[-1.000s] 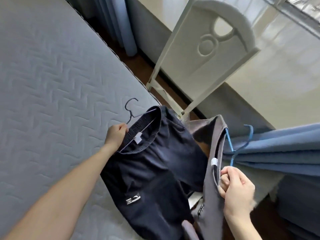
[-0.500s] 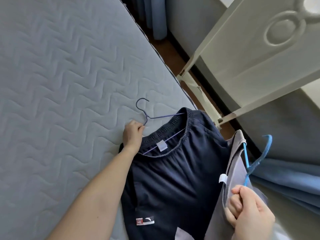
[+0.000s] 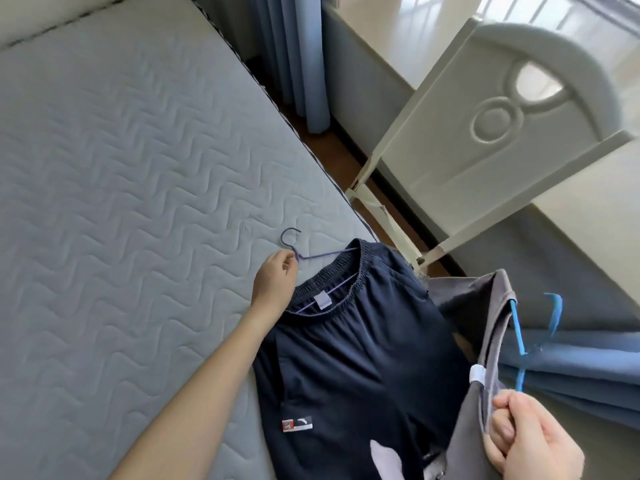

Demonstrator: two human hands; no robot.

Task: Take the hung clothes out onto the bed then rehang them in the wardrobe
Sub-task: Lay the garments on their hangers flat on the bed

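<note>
- The left grip (image 3: 275, 285), a bare hand, has its fingers curled at the neck of the purple wire hanger (image 3: 290, 241), just below the hook; the hold looks light.
- The navy shorts (image 3: 363, 362) lie on the bed (image 3: 121, 202) near its right edge, with the waistband at the left grip. Their long axis runs from the hook back toward the person.
- The right grip (image 3: 530, 441) pinches the lower end of the blue hanger (image 3: 518, 336) together with the neckline of the grey garment (image 3: 464, 441). This garment hangs in the air just past the bed edge, partly over the shorts.
- Key relation: the bare mattress lies to the left of and beyond the right grip, across the shorts. The grey garment probably has to travel leftward, and the right grip is the nearer 1 to carry it.
- Against the frame 0.5 s ago, the shorts lie flatter, with the hook resting on the mattress. The left fingers look less tightly closed, and the right grip holds as before.
- The view is also raised, so more of the white chair (image 3: 485, 133) and the curtain (image 3: 294, 64) shows.
</note>
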